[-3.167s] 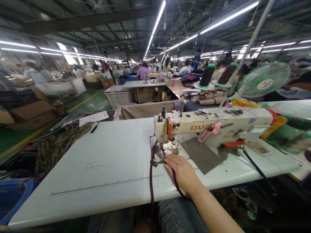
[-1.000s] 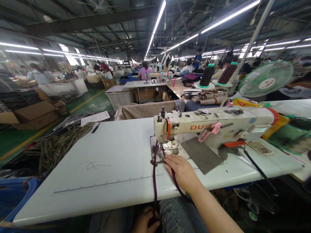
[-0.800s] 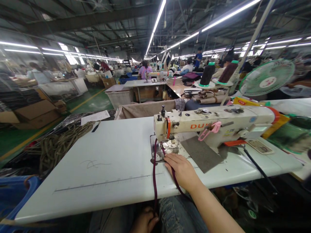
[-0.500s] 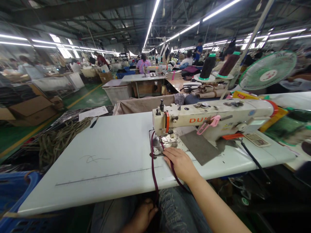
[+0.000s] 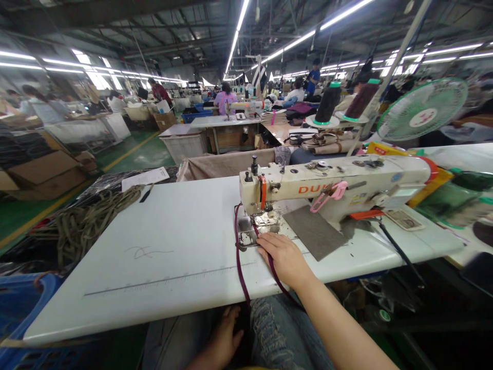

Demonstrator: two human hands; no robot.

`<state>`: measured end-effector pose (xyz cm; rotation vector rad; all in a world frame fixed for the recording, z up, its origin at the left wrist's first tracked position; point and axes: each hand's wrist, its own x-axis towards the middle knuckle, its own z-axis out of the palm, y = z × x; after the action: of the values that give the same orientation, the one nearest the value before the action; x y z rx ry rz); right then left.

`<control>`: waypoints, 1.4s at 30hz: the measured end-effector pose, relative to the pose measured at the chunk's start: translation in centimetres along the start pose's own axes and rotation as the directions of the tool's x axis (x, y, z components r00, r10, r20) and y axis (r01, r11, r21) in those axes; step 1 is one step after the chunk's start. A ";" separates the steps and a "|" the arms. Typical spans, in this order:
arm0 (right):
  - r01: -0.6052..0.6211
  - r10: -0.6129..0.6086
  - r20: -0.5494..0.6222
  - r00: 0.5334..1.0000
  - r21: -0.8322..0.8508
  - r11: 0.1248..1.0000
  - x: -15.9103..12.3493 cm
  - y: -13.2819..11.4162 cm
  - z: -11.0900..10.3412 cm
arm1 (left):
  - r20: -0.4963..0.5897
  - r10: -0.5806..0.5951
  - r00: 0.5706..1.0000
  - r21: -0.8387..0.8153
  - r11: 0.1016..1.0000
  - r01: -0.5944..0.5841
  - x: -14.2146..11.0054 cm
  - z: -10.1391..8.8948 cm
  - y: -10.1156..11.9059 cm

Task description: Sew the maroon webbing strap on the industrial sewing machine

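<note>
A narrow maroon strap (image 5: 239,267) runs through the needle area of a white sewing machine (image 5: 285,190). One length hangs down over the table's front edge; another passes under my right hand (image 5: 283,259). That hand lies just in front of the presser foot, its fingers together and pressing the strap against the machine bed. Below the table edge, over my lap, is my left hand (image 5: 223,336). Its thumb stands apart from the fingers, and I see nothing in it; the fingertips are partly in shadow near the hanging strap.
The white table (image 5: 165,226) carries a printed ruler line. Tangled olive straps (image 5: 84,226) lie to the left, above a blue basket (image 5: 23,308). A grey mat (image 5: 314,234) sits under the machine arm. Thread cones (image 5: 327,103) and a fan (image 5: 423,110) stand behind; other people work farther back.
My left hand has let go of the hanging strap and moved slightly left, its fingers opening. My right hand stays at the presser foot. The whole view has shifted a little.
</note>
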<state>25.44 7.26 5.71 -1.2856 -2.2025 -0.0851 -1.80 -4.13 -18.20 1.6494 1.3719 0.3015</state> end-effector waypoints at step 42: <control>0.011 -0.011 0.009 1.000 0.002 1.000 0.1 0.0 0.1 | 0.202 -0.085 0.976 0.204 0.978 0.042 -0.7 -1.8 2.2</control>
<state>25.38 7.37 5.67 -1.2759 -2.2171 -0.0818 -1.93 -3.73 -15.31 1.7410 1.3242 -0.0498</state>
